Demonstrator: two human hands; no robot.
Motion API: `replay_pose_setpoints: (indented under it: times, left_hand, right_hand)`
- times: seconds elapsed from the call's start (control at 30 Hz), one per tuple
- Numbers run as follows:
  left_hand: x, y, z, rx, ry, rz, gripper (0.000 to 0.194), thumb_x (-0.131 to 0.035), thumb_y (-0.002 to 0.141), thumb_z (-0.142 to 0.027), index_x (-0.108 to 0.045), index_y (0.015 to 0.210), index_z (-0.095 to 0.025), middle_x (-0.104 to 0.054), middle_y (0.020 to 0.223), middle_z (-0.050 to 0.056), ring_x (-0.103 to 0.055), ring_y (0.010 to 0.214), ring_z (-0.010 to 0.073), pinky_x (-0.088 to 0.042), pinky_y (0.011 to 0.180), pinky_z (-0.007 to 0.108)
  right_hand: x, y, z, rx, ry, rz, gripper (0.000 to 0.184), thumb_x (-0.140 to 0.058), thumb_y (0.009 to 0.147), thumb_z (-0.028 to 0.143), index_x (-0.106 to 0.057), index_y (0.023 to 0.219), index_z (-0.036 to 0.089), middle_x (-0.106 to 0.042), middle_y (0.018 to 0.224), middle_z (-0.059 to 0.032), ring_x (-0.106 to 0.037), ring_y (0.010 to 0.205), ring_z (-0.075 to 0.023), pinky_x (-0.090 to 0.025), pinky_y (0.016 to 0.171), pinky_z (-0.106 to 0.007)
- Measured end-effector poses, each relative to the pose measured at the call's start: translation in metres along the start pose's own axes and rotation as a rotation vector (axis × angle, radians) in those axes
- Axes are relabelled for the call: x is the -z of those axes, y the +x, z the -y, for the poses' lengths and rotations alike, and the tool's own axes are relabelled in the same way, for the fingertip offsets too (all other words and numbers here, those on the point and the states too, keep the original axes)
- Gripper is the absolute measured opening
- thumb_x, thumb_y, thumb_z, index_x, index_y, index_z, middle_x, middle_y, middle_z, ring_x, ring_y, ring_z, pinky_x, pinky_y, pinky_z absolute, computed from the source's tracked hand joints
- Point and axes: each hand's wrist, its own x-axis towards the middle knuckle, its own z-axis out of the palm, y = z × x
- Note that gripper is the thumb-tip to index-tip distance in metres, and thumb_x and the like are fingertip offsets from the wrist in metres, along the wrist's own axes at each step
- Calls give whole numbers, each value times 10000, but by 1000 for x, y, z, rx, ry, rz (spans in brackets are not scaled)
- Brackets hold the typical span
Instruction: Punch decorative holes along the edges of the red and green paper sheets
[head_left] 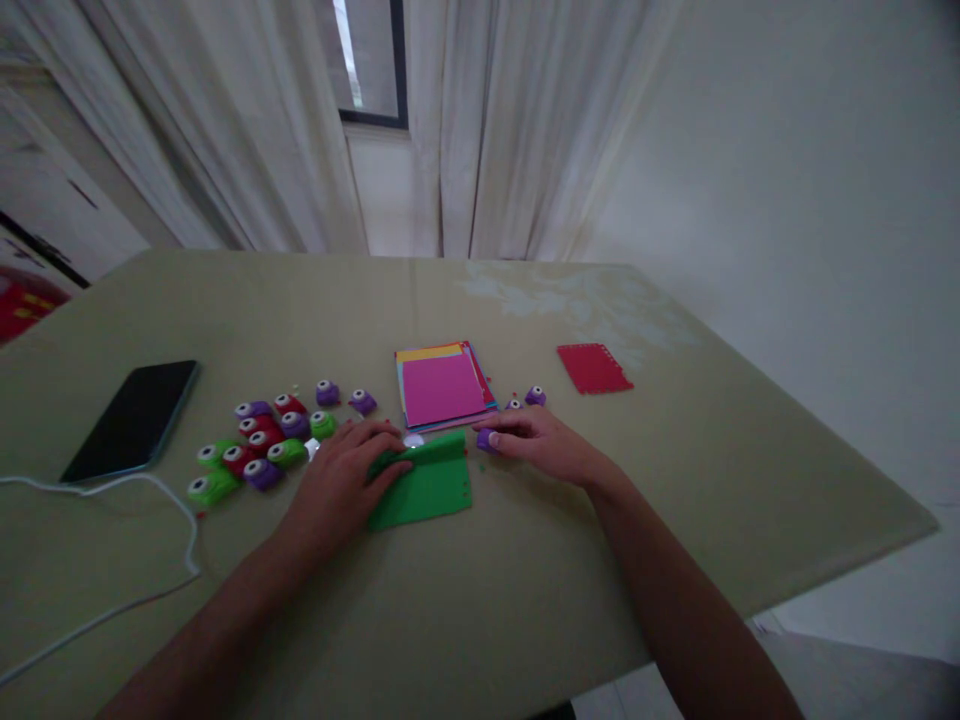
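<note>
A green sheet of paper [424, 492] lies in front of me, its far edge folded over and small holes along its right edge. My left hand [346, 470] grips the left part of the fold between thumb and fingers. Just off the sheet's right edge, my right hand [544, 447] has its thumb and fingers closed around a small purple one-eyed paper punch [487, 440]. Another purple punch [535, 395] stands just beyond that hand, and one more is partly hidden by its fingers. A pale round piece [413, 440] shows behind the fold.
Several red, green and purple one-eyed punches [259, 440] cluster left of my left hand. A stack of coloured paper [442, 390] lies beyond the green sheet. Red paper with a perforated edge [595, 368] is at right. A dark tablet [135, 415] and white cable [191, 530] lie left.
</note>
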Motion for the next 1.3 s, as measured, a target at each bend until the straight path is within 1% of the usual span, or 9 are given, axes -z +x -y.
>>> replay_pose_setpoints:
  times: [0.1,0.23,0.33,0.4,0.5,0.63,0.9,1.13,1.3]
  left_hand:
    - [6,1,-7,126,-243,27,234,-637,964,-458,-729,1031,-254,-786,1059,69,-727,996,313,-570,869,447]
    - [15,2,-15,306,-687,66,348,-694,926,-570,-616,1055,-256,-781,959,47,-757,863,274,-596,699,372]
    - [18,2,-17,394,-830,59,442,-774,873,-571,-606,1140,-261,-784,968,52,-769,855,265,-606,664,351]
    - [20,0,-16,399,-864,34,442,-807,857,-544,-632,1149,-262,-788,1020,64,-771,876,253,-612,666,332]
    - [21,-4,-17,383,-863,-22,394,-831,830,-514,-673,1091,-264,-791,1066,71,-769,900,250,-620,668,323]
    - [23,-7,-20,399,-811,-90,391,-865,780,-517,-706,1026,-258,-782,1020,62,-761,853,249,-618,631,321]
    - [24,-8,-18,399,-841,-107,352,-894,779,-448,-710,1018,-268,-777,1007,40,-749,840,225,-591,605,278]
    - [25,-4,-18,374,-777,-57,380,-857,804,-486,-703,1070,-263,-783,1018,57,-770,871,253,-627,649,317]
    - [16,1,-7,342,-553,62,431,-747,890,-556,-725,1196,-254,-763,1063,73,-777,892,285,-641,686,380]
  right_hand:
    - [2,0,1,-1,-25,-22,372,-670,996,401,-808,1282,207,-756,831,-12,-604,690,-152,-439,625,-262]
    - [3,0,1,44,55,-95,367,-682,982,415,-823,1238,193,-819,1011,-60,-697,867,-203,-531,780,-320]
    - [2,0,1,71,104,-117,358,-687,979,420,-827,1216,192,-829,1098,-85,-725,968,-232,-556,888,-375]
    - [1,-1,1,76,123,-120,354,-687,980,419,-827,1211,191,-826,1120,-89,-729,979,-232,-560,899,-381]
    - [-1,-2,3,75,131,-105,357,-681,990,421,-820,1232,199,-825,1102,-85,-727,957,-223,-568,873,-369]
    - [-1,-3,6,66,156,-85,364,-686,996,432,-815,1247,201,-816,1137,-91,-730,999,-233,-575,894,-372]
    - [-5,-3,8,69,156,-85,355,-702,987,438,-814,1231,206,-811,1109,-83,-739,1026,-250,-590,933,-401]
    - [-7,-2,3,76,196,-73,333,-706,974,420,-786,1199,188,-790,1103,-84,-724,997,-230,-583,913,-388]
    - [-10,1,-1,29,83,-94,271,-700,950,375,-773,1110,169,-763,961,-63,-668,804,-178,-540,723,-299]
